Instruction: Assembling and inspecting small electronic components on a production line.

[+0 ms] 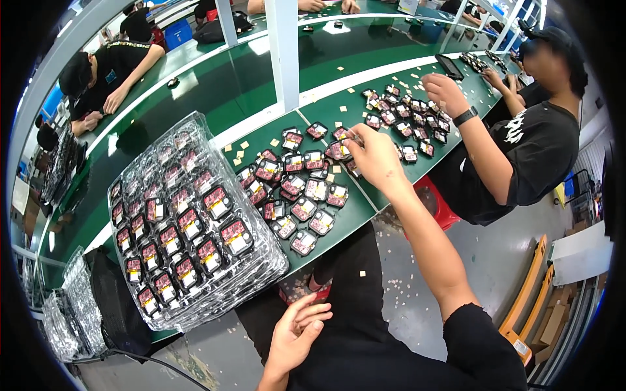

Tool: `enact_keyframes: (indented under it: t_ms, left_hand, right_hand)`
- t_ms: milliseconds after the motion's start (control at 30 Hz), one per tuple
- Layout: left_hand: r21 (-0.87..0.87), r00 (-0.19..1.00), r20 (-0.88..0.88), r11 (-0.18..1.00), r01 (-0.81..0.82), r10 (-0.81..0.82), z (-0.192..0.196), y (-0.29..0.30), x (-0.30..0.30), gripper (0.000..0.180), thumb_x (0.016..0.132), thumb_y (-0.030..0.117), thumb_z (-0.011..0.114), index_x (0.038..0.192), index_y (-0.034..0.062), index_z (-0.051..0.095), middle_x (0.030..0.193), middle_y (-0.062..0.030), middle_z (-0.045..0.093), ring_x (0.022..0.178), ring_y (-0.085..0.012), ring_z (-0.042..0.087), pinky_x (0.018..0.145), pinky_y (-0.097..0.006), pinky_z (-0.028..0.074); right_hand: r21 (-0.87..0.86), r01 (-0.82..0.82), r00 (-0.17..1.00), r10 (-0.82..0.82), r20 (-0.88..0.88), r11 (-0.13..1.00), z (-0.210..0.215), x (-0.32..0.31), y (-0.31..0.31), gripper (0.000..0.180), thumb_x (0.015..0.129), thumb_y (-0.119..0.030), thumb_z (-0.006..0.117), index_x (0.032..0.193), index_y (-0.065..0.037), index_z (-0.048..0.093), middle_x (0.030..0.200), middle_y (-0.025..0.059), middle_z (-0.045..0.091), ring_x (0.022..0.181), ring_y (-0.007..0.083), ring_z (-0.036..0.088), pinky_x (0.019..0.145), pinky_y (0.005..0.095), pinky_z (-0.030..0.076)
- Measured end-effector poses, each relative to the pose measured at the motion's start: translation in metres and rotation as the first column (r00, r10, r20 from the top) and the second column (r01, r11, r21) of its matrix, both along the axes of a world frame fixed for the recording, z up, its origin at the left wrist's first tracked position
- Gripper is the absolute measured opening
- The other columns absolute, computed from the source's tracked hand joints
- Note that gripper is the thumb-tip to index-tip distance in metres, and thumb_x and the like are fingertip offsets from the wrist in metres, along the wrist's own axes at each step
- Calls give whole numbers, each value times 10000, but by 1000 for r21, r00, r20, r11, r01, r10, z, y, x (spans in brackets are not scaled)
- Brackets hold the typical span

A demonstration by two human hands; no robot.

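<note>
We start with the green workbench [215, 98], which runs from near left to far right and carries every part in view. On its near left edge sits a stack of clear blister trays [195, 228]; the pockets of the top tray hold small black cased units with red and white labels. Just right of the stack, loose units of the same kind lie in a cluster [297, 195] on the bench, some touching, some apart. Small tan paper squares [240, 151] are scattered among them and across the floor below.

Our right hand [372, 156] reaches out over the far right edge of that cluster. Its thumb and forefinger pinch one small unit [339, 150], held just above the bench; the remaining fingers curl loosely. Our left hand [297, 329] hangs near the lap, well clear of the bench, palm up, fingers loosely spread and holding nothing.

To the right, a neighbouring worker's hand [443, 91] hovers over a second group of units [407, 117].

We judge the step in hand to be picking a single unit out of the loose cluster. The next move would call for a steady pinch and for bringing the idle left hand up to support the part
</note>
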State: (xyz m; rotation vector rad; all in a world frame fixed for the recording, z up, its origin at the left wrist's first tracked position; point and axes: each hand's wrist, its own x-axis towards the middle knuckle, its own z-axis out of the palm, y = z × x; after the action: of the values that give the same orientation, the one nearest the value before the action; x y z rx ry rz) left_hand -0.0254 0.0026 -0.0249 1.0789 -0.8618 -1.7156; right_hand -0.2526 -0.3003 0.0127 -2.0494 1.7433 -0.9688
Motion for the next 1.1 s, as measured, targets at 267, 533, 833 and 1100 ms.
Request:
enact_keyframes:
  t_ms: [267,533,833,1100]
  left_hand:
    - [62,998,64,998,15,-19,-9,7,4,477,1033,63,645,1460,-57,471,1339,-217,666,1224,-261,675,1013,-328,530]
    - [-15,997,67,1000,-23,24,-4,5,8,464,1058,169,643,1450,-40,511,1286,-169,684,1158,-232,679,1007,-318,520]
    - [-62,983,98,987,-149,154,2,2,0,358,1000,3,660,1338,-84,577,1228,-203,722,1144,-248,714,1007,-332,545]
    - [-624,810,360,765,-161,464,9,-10,2,614,886,-2,792,1415,-31,481,1432,-255,528,1158,-312,689,964,-398,586]
  right_hand:
    - [5,-69,977,69,-200,998,3,9,-49,266,962,-292,681,1055,-47,723,1083,184,679,991,402,692,887,489,555]
    - [184,264,860,-145,-488,947,13,-41,-152,373,930,-275,700,1218,-38,683,1263,202,666,1085,389,712,939,477,586]
    - [-200,81,985,-109,-130,976,28,-16,-96,477,853,-247,745,1272,-26,691,1133,185,668,1016,354,683,902,452,558]
    - [240,-657,486,158,860,714,57,51,129,404,909,-70,809,1246,-9,595,1077,-9,588,751,-26,500,632,180,420]
